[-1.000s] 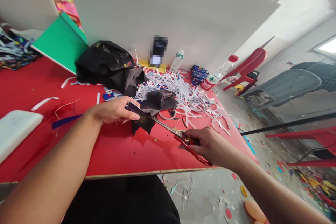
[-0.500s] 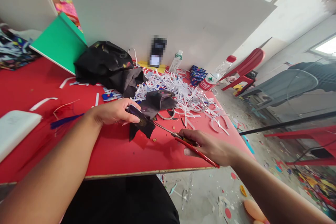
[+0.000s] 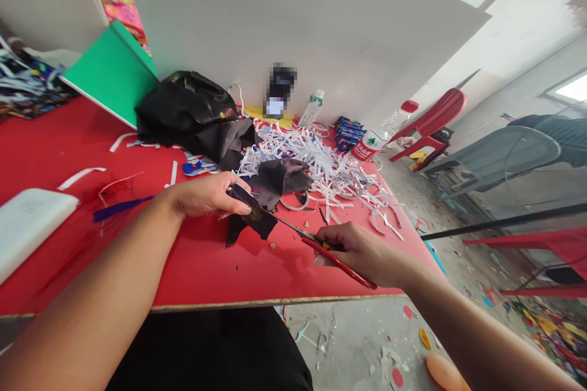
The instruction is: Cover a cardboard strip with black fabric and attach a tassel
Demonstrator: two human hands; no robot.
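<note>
My left hand pinches a piece of black fabric with a small golden pattern, held just above the red table. In my right hand is a pair of scissors with red handles; the blades point left and reach the edge of the fabric. Right behind the held piece lies a crumpled dark grey cloth, next to a roll of clear tape. Farther back on the left is a bulky black fabric heap.
White paper strips pile up at the back, near a phone, a small carton bottle, blue packets and a red-capped bottle. At left are a green board and a white box. The red table ends near me.
The scissors have shifted slightly left and up, farther onto the fabric, and their handles are closer together. The whole view has drifted a little, so the table things sit slightly more right.
</note>
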